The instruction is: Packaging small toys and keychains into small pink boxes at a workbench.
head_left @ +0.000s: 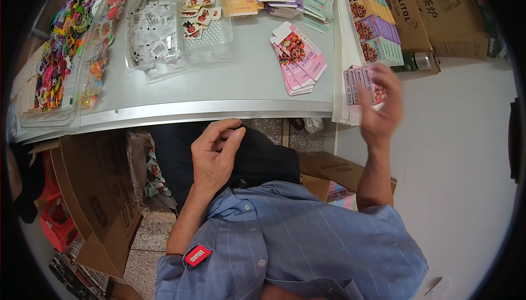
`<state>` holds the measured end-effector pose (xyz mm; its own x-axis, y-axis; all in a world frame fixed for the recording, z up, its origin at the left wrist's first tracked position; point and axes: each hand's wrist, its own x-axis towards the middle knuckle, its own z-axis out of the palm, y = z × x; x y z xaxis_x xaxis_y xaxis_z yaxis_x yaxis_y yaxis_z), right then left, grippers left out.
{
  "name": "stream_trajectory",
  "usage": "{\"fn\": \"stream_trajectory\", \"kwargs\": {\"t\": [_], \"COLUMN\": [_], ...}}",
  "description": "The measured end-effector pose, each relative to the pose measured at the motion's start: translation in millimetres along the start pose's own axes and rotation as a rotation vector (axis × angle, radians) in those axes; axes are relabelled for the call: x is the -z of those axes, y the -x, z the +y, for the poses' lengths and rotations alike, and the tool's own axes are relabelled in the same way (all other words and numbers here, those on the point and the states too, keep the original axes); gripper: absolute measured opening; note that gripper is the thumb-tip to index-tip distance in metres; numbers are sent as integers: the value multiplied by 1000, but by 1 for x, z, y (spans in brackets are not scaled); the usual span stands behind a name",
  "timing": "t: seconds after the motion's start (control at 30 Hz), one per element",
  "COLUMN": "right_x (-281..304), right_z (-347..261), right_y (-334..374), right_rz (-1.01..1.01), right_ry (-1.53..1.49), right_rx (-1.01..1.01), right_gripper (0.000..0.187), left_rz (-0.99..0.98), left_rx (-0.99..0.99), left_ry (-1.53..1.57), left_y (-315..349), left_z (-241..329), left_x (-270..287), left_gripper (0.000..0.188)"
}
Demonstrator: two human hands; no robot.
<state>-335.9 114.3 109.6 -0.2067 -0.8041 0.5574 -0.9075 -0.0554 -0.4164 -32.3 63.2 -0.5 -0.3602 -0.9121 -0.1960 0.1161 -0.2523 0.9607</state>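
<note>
Right now, the person's right hand point(379, 113) is over the pink cards point(352, 89) at the right end of the worktop point(230, 86), just nearer to the person than the green cards point(388, 52). Its thumb and fingers are bent and apart, and I see nothing gripped in it, but it is blurry, so I cannot tell if it is touching the pink cards. The left hand point(211, 155) is in front of the worktop's edge, over the dark trousers point(268, 155), with its fingers curled and its thumb close to the fingertips; I cannot tell if something tiny is pinched there. The step looks like placing or neatening the pink cards. To do it well, I would use soft fingertips, nudge the sides until they match, and line them up with the green cards without bumping those. They lie near the end of the worktop, so a hard push could make some fall. The left hand could help by steadying one side. More cards lie in a loose pink fan point(300, 62) to the left, easy to reach. Some things are hard to see: the right hand hides part of the pink cards, so I cannot count them. The white packets point(156, 32) are too small to see what is inside, and the brown box point(342, 169) is partly covered by the right arm point(377, 179)
</note>
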Motion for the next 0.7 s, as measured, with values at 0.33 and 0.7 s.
{"fn": "stream_trajectory", "kwargs": {"t": [0.33, 0.7], "right_x": [-100, -93], "right_z": [46, -28], "right_y": [-28, -16], "right_rz": [-486, -173], "right_ry": [106, -807], "right_rx": [-346, -614], "right_gripper": [96, 16], "left_rz": [57, -71], "left_rx": [51, -77], "left_ry": [3, 206], "left_y": [13, 0], "left_z": [-6, 8], "left_x": [21, 29], "left_gripper": [23, 83]}}
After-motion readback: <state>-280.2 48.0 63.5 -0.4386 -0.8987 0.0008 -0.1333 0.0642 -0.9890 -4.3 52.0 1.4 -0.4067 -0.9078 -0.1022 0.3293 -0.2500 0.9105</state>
